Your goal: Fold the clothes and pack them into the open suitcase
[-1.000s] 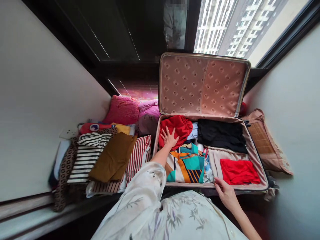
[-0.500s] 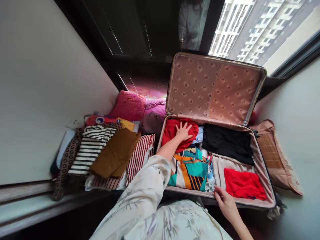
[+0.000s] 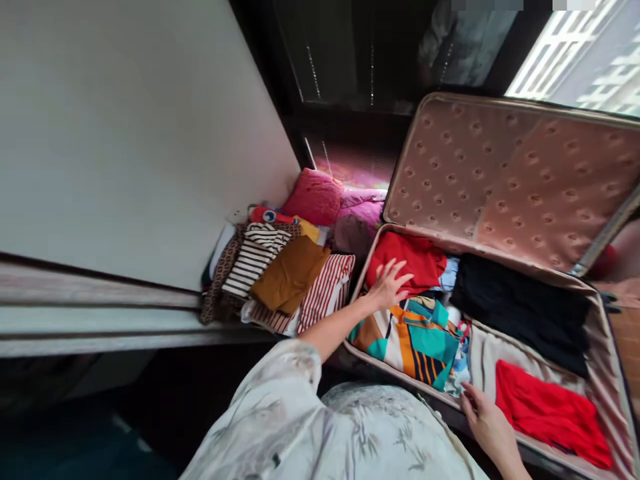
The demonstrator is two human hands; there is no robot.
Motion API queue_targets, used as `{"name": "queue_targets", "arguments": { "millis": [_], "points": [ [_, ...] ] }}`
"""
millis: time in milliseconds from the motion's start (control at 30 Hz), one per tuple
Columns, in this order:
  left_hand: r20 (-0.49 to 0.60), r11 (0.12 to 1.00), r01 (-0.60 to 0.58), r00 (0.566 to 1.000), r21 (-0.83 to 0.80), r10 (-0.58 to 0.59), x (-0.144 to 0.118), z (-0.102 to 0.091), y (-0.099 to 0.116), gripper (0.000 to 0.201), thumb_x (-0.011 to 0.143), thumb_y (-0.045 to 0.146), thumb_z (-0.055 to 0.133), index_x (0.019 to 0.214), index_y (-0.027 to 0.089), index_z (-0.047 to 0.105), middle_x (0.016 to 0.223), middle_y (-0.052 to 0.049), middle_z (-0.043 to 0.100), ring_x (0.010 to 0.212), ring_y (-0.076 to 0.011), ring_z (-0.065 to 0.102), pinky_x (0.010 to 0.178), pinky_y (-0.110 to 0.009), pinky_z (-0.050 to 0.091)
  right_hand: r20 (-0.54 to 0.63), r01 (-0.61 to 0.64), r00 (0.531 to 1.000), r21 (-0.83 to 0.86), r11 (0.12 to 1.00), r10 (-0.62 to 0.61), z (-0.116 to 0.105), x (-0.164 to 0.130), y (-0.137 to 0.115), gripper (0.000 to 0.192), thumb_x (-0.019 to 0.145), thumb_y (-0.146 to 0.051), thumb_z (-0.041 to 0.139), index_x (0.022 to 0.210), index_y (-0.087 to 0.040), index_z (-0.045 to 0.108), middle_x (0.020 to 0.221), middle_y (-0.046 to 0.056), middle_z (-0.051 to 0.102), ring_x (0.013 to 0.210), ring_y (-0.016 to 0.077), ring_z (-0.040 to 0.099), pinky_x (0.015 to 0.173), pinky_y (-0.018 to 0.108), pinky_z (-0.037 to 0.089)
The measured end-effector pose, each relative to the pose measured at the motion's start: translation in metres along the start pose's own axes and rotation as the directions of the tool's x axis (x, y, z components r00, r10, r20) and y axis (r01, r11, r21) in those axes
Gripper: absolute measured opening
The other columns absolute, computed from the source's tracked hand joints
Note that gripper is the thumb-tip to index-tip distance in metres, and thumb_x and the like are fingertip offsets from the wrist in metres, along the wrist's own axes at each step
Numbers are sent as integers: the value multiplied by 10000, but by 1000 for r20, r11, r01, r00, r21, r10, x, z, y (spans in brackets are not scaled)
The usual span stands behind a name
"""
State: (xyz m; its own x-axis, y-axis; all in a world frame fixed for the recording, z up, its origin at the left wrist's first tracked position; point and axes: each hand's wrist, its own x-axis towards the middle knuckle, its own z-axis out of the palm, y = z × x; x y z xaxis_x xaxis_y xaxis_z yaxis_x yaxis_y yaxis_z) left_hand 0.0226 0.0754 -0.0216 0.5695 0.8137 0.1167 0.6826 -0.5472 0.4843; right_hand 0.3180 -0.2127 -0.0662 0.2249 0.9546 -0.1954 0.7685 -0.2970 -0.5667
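Suitcase (image 3: pixel 500 173) — open, at four o'clock in our view.
Our left hand (image 3: pixel 389 289): fingers spread over the red garment (image 3: pixel 410 257) at the suitcase's ten o'clock, contact unclear. Our right hand (image 3: pixel 485 417): by its six o'clock edge — thumb and forefinger close, grip untellable, perhaps for steadying. Black garment (image 3: pixel 520 313), two o'clock: laid flat, likely to save room.

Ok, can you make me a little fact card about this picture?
Suitcase: open, lid up
Left hand: spread, at near edge of red bundle; touching unclear
Right hand: at suitcase's near rim
Nearer than bundle: patterned top
Suitcase's right half: black cloth behind red cloth
Left of suitcase: brown cloth on striped clothes
Farther back: pink pillow
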Motion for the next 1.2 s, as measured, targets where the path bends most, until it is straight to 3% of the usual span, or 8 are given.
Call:
{"name": "queue_targets", "arguments": {
  "millis": [67,167,267,533,733,900,1033,1200],
  "points": [
    [-170,981,189,969,37,-180,-57,-38,-29,461,980,376,537,1415,257,632,1621,-117,399,1540,-314,274,1260,-530,224,59,1,998,78,997,-5,3,11,-1,342,791,-533,546,938,-307,756,919,155,789,773,387,764,626,499,610],
    [-338,777,621,756,100,-561,-141,-92,-92,499,987,388,511,1445,209,595,1606,-153,411,1524,-326,310,1248,-516,247,125,12,992,155,988,-31,9,29,-17,369,739,-537,559,910,-275,756,871,155,788,786,388,762,700,521,624],
    [-202,612,749,660,255,-724,-203,-117,-142,925,824,503,734,1603,158,372,1685,-209,251,1561,-435,177,1235,-595,208,180,80,978,156,985,-107,14,46,-50,418,730,-560,538,905,-247,753,916,152,796,822,361,765,738,471,626],
    [-136,647,732,678,213,-722,-214,-121,-148,639,887,212,586,1515,133,500,1624,-239,369,1526,-437,296,1227,-593,230,241,233,930,191,954,-276,33,69,-135,462,775,-558,522,966,-206,752,916,146,791,789,290,755,750,392,613],
    [-134,723,688,712,-61,-689,-205,-192,-187,559,823,118,568,1375,170,637,1166,-140,753,1068,-254,727,1012,-365,539,324,187,905,283,941,-277,46,69,-178,501,800,-597,571,1009,-177,747,840,122,777,754,277,727,727,394,588],
    [-113,797,590,789,-130,-603,-211,-238,-185,575,805,122,546,1368,180,644,1029,-62,790,938,-204,749,938,-327,583,592,-240,762,633,736,-261,69,83,-267,569,795,-608,728,1163,-178,670,1043,134,768,896,251,740,779,375,598],
    [-56,919,389,918,-59,-392,-234,-211,-147,608,837,88,449,1413,168,625,1330,-81,708,1232,-200,664,1122,-354,489,757,-672,618,649,358,-211,112,112,-355,467,833,-574,749,1077,-205,601,949,109,759,928,231,753,869,393,604],
    [-20,944,312,950,107,-312,-280,-128,-102,703,823,31,437,1495,197,557,1482,-87,605,1403,-235,536,1181,-439,427,577,-546,817,779,307,-12,168,146,-419,436,825,-541,746,1081,-205,639,890,54,759,908,231,744,817,378,621]
  ]
}}
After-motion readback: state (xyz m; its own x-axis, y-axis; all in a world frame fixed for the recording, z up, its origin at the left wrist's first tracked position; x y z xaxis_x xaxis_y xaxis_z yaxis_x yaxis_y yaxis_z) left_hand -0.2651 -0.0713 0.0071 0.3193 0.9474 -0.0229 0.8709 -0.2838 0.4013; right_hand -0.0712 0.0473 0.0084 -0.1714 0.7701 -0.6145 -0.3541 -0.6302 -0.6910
